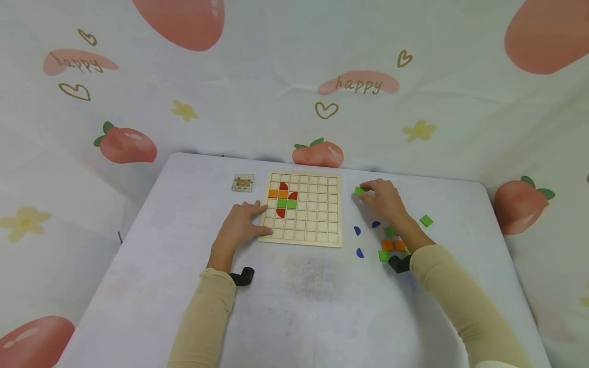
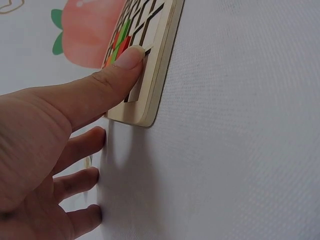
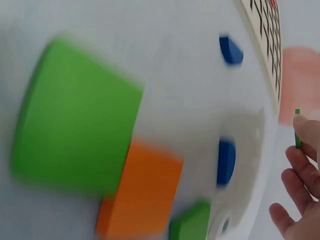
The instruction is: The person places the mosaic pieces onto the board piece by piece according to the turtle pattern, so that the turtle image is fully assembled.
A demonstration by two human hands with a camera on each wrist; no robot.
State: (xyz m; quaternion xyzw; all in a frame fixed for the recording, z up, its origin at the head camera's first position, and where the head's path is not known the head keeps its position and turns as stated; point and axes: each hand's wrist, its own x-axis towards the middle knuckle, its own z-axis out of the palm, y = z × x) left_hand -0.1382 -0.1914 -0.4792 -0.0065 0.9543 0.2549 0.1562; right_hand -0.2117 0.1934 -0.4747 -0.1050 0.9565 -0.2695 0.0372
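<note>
A pale wooden grid board point(image 1: 317, 214) lies on the table, with red quarter-round pieces point(image 1: 280, 212), orange squares point(image 1: 273, 194) and green squares point(image 1: 292, 204) in its left part. My left hand point(image 1: 240, 223) is at the board's left side; the thumb point(image 2: 100, 92) presses on the board near one corner, and another fingertip is by the edge. Right of the board, my right hand point(image 1: 383, 199) pinches a green square tile point(image 1: 359, 190) between thumb and fingers, held off the table. In the right wrist view this tile point(image 3: 297, 135) appears edge-on.
A small patterned card point(image 1: 242, 183) lies left of the board. Blue half-round pieces point(image 1: 360, 253), orange tiles point(image 1: 387, 245) and several green tiles point(image 1: 384, 256) are scattered at the right, partly under the right forearm. One green tile point(image 1: 426, 221) lies farther right. A printed cloth hangs behind.
</note>
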